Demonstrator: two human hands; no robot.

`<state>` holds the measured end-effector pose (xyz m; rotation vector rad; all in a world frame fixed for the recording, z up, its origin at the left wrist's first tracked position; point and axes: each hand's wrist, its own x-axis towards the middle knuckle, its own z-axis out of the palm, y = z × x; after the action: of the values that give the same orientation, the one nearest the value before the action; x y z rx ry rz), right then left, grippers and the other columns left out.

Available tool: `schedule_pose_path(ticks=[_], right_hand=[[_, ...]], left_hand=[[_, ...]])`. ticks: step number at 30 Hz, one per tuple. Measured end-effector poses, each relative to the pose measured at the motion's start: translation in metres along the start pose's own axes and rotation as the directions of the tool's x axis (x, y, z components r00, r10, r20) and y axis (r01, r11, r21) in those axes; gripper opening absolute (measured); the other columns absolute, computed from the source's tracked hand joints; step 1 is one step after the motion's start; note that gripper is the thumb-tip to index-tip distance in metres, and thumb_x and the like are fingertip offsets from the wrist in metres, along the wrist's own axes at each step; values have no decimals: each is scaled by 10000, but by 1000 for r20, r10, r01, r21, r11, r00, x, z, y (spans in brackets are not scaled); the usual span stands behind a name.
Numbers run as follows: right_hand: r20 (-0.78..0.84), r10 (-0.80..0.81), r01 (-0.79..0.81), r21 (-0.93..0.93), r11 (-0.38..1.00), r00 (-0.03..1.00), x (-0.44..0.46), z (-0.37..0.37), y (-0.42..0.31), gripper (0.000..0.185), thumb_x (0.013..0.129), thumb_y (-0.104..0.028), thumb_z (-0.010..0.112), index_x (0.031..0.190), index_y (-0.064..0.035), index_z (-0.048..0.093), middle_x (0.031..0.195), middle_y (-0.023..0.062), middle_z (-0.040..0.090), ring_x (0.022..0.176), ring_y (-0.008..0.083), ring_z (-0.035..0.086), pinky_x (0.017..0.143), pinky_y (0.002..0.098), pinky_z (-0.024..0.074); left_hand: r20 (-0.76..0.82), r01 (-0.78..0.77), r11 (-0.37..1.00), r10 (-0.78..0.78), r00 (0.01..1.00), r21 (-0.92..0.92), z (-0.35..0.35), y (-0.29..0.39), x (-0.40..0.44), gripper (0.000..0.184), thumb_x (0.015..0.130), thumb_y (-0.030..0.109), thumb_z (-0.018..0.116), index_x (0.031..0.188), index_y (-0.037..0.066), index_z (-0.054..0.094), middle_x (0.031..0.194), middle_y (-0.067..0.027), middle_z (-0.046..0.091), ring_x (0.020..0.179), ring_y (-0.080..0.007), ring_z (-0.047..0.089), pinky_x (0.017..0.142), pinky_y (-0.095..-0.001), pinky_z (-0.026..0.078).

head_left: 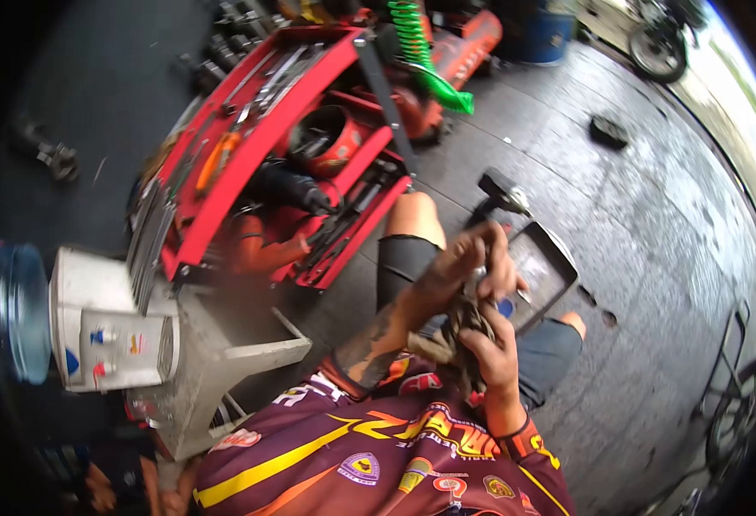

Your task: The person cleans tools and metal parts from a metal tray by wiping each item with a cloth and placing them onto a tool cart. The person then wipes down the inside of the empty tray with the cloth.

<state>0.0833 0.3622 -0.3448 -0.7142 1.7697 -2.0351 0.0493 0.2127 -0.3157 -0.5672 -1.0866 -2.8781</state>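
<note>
Both of my hands are close together in front of my chest, above my knees. My right hand (pixel 494 351) is closed around a crumpled, dirty brownish rag (pixel 438 346), which hangs down toward my shirt. Just above it, my left hand (pixel 472 262), at the end of a tattooed forearm, has bent fingers closed around a small, light-coloured part. The blur and the fingers hide what this part is. Below the hands, a shallow metal tray (pixel 558 295) lies on the floor with a round blue item (pixel 505 307) near its edge. A dark tool or part (pixel 505 191) rests beyond the tray.
To the left stands a red tool cart (pixel 262 142) with wrenches, an orange-handled tool (pixel 217 162) and a drill-like black tool (pixel 296 187). Nearby are a water dispenser (pixel 124 348) and a grey plastic stand (pixel 214 361). A green spring (pixel 408 39), motorcycle wheels and another person (pixel 124 473) are farther out.
</note>
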Motion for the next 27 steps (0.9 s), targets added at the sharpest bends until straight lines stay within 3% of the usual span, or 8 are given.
schedule_pose_path(ticks=[3,9,11,13,15,18,23,27], right_hand=[[107,39,-4,-312,950,993,32,-15,-14,224,783,-79,554,987,10,576,722,205,564,664,357,582,632,382,457],[175,39,69,-571,818,984,28,-14,2,199,758,-78,531,927,19,570,755,228,571,676,380,568,627,386,451],[234,113,-48,-265,963,966,26,-20,2,222,761,-69,528,959,13,587,762,227,569,657,337,565,631,366,454],[261,137,-100,-150,984,955,21,-21,2,233,770,-60,527,975,35,583,742,182,582,650,233,556,642,332,448],[372,208,-270,121,955,905,16,-19,-1,231,774,-48,534,969,70,571,740,125,587,691,147,533,655,307,437],[299,148,-211,190,959,943,5,-16,10,264,779,-45,549,1007,87,556,761,97,589,708,121,523,653,281,430],[226,107,-115,23,993,968,21,-26,-2,313,759,-45,538,1052,65,546,762,147,588,681,200,573,647,306,454],[139,-7,51,-315,948,990,21,-20,3,293,735,-46,533,1014,32,579,776,214,592,685,322,590,648,354,464]], left_hand=[[-511,173,973,-72,857,152,15,17,7,324,929,377,493,1025,68,465,788,-64,575,716,-147,582,660,-253,484],[-599,120,987,-159,785,-105,-12,2,4,346,903,451,517,875,107,496,524,28,397,398,-66,389,427,-233,402],[-567,127,980,-193,801,-154,-20,-4,4,402,894,501,488,867,100,473,477,51,288,341,-56,289,362,-230,337],[-32,176,801,-237,971,-572,-29,-7,0,448,887,531,450,898,83,453,469,52,289,337,-54,293,358,-224,339],[320,170,687,95,943,-706,-26,-15,6,453,918,516,360,917,67,421,460,44,281,339,-58,299,361,-224,355],[415,194,712,148,898,-675,-13,-12,10,485,919,540,317,932,68,429,472,32,321,340,-70,330,368,-232,377],[-486,28,999,-38,873,-29,19,2,15,493,942,515,332,949,45,480,676,-65,510,608,-186,556,644,-328,492],[-625,120,970,40,780,212,15,1,6,437,922,514,405,884,88,493,591,-38,482,530,-128,489,556,-272,458]])
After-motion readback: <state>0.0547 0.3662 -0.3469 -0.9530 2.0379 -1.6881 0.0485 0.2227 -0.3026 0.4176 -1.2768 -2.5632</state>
